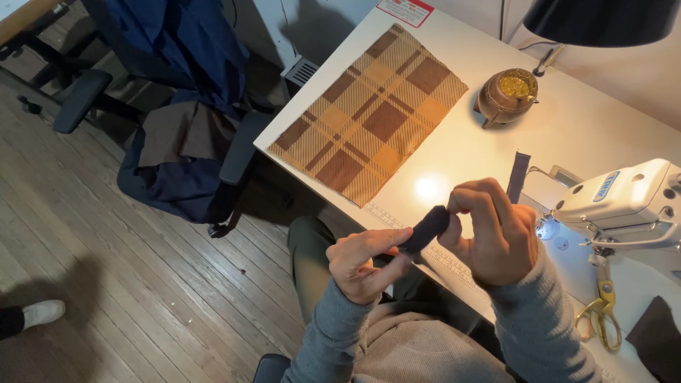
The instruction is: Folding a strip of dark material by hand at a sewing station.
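Note:
My left hand (363,260) and my right hand (491,230) both pinch a small folded piece of dark navy fabric (425,228), held up in front of me over the near edge of the white table (589,120). The left thumb and fingers grip its lower end; the right fingertips grip its upper end. A narrow dark fabric strip (518,176) lies on the table just behind my right hand.
A brown plaid cloth (372,113) lies flat on the table's left part. A round brass pot (506,95) stands behind it under a black lamp shade (603,20). A white sewing machine (624,202) sits at right, gold scissors (601,312) near it. An office chair with dark clothes (184,120) stands left.

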